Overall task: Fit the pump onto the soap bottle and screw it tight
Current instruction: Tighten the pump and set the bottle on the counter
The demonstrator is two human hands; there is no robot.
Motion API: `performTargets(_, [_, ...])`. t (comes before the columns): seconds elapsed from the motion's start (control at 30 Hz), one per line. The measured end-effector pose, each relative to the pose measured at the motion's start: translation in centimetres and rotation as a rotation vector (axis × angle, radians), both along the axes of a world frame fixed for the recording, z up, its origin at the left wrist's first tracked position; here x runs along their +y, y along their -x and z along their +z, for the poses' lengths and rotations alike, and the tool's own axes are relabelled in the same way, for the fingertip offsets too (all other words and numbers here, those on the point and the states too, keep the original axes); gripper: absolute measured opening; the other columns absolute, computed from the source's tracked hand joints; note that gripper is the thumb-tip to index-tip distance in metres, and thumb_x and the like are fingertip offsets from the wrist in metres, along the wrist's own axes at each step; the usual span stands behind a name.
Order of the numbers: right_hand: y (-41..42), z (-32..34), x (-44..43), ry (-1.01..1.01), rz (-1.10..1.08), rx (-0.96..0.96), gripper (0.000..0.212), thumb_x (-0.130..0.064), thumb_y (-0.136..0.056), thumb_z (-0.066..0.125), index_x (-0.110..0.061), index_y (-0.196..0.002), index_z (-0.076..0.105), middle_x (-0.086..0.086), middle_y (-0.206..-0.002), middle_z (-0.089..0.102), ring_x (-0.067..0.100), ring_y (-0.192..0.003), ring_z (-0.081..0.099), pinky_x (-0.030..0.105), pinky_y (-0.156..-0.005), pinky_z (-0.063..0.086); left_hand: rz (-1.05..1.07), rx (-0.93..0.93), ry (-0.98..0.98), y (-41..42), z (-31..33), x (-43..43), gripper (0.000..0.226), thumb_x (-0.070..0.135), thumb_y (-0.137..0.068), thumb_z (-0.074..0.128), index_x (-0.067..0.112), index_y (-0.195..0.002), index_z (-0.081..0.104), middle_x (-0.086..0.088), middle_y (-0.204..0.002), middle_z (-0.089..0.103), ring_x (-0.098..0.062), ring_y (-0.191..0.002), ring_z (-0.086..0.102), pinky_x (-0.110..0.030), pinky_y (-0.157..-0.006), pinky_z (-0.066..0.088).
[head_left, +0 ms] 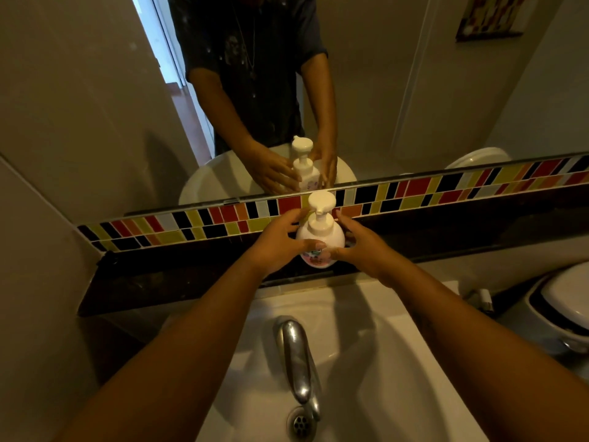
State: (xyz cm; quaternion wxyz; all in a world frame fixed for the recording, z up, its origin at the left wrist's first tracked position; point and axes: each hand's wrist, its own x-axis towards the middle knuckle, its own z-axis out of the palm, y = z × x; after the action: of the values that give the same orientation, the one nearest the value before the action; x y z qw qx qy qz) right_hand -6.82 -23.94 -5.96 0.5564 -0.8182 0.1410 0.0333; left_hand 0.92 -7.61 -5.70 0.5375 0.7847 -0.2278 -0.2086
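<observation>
A round white soap bottle point(320, 239) with a pink label stands upright on the dark ledge point(178, 275) behind the sink. Its white pump point(321, 207) sits on the neck, head up. My left hand point(280, 244) wraps the bottle's left side, thumb across the front label. On the bottle's right side is my right hand point(360, 244), fingers curled against it. Both hands are on the bottle's body, below the pump collar.
A white sink point(398, 362) with a chrome tap point(298, 355) and drain point(301, 424) lies below the ledge. A strip of coloured tiles point(446, 186) and a mirror point(95, 90) rise behind. A white toilet point(564, 301) stands at the right.
</observation>
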Motion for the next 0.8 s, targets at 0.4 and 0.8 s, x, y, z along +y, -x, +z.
performTargets(0.4, [-0.6, 5.0, -0.3, 0.133, 0.09, -0.172, 0.073, -0.019, -0.081, 0.07, -0.034, -0.143, 0.035, 0.0, -0.147, 0.047, 0.021, -0.133, 0.045, 0.04, -0.101, 0.044, 0.031, 0.024, -0.031, -0.6, -1.5, -0.6, 0.065, 0.015, -0.074, 0.081, 0.024, -0.131, 0.051, -0.002, -0.132, 0.059, -0.023, -0.119, 0.058, -0.049, -0.093, 0.053])
performTargets(0.8, [-1.0, 1.4, 1.6, 0.209, -0.08, -0.192, 0.047, -0.021, -0.079, 0.071, -0.015, -0.125, 0.06, 0.008, -0.129, 0.06, 0.025, -0.118, 0.056, 0.043, -0.098, 0.049, 0.075, 0.065, 0.109, -0.2, -2.1, -0.4, 0.064, 0.011, -0.07, 0.082, 0.022, -0.127, 0.055, -0.001, -0.128, 0.061, -0.018, -0.114, 0.06, -0.031, -0.084, 0.056])
